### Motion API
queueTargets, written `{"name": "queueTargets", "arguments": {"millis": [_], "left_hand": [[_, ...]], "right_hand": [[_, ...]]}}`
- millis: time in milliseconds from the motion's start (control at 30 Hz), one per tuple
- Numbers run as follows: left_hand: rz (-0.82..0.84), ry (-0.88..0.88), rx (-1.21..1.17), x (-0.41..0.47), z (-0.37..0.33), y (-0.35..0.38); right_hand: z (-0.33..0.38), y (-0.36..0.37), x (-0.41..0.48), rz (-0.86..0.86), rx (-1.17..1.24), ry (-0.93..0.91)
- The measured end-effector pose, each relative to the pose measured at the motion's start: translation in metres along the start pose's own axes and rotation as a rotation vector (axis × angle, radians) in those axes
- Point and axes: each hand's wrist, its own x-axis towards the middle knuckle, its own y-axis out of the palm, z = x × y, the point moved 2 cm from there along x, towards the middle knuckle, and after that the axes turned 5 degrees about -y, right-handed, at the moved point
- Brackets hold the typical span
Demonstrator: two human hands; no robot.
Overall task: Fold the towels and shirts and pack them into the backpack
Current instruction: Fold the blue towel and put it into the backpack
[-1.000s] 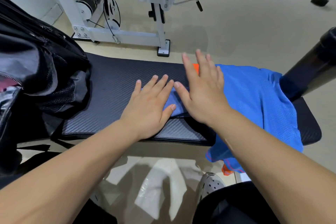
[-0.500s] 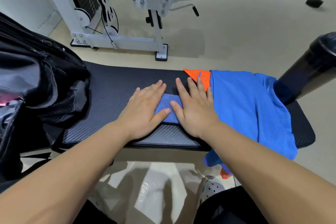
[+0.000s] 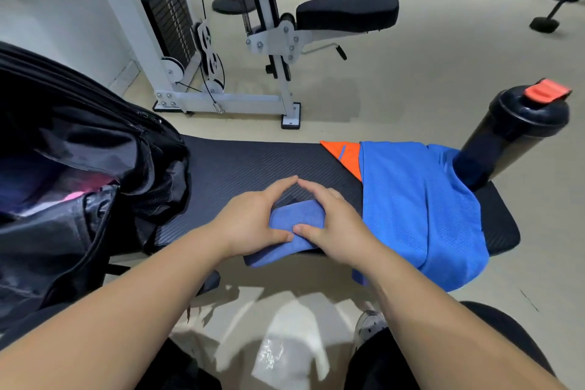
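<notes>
While a black bench [image 3: 253, 161] sits on the tan floor [image 3: 411, 73], left hand [image 3: 250, 222] and right hand [image 3: 335, 225] curl around a blue towel [image 3: 300, 215] at its near edge.

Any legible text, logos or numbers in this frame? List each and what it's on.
None can be read.
No print shows on the black shaker bottle with orange cap.
The black backpack, blue mesh shirt and small folded blue towel look plain.
Any marks on the white machine's dark weight stack are too blurred to read.
</notes>
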Motion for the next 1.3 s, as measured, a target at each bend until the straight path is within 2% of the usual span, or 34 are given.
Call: {"name": "queueTargets", "arguments": {"millis": [167,267,367,467,600,667,767,900,967,1033,1167,1300], "left_hand": [[0.037,-0.033,-0.384,-0.022,0.006,-0.007],[0.032,0.003,-0.453,-0.040,0.003,-0.021],[-0.010,0.040,-0.359,-0.057,0.004,-0.046],[-0.131,0.011,-0.143,-0.080,0.010,-0.080],[-0.278,-0.068,0.017,-0.122,0.031,-0.136],[-0.261,-0.139,0.076,-0.141,0.050,-0.162],[-0.151,-0.236,0.155,-0.163,0.076,-0.188],[-0.102,-0.290,0.091,-0.180,0.102,-0.202],[-0.125,-0.311,0.005,-0.181,0.117,-0.199],[-0.142,-0.330,-0.102,-0.180,0.131,-0.191],[-0.133,-0.344,-0.302,-0.188,0.142,-0.174],[-0.104,-0.314,-0.282,-0.197,0.145,-0.171]], "right_hand": [[0.017,-0.016,0.007,-0.035,0.175,-0.008],[0.032,-0.021,0.014,0.012,0.197,-0.033],[0.051,-0.018,0.024,0.081,0.192,-0.073],[0.079,-0.009,0.038,0.142,0.167,-0.125],[0.136,0.000,0.067,0.119,0.248,-0.196],[0.172,0.007,0.085,0.074,0.223,-0.264],[0.230,0.023,0.109,0.035,0.034,-0.475],[0.307,0.051,0.128,0.191,-0.252,-0.617],[0.330,0.066,0.142,0.270,-0.315,-0.602],[0.340,0.074,0.157,0.304,-0.177,-0.513],[0.335,0.068,0.190,0.132,0.128,-0.385],[0.324,0.053,0.208,0.139,0.273,-0.295]]}}
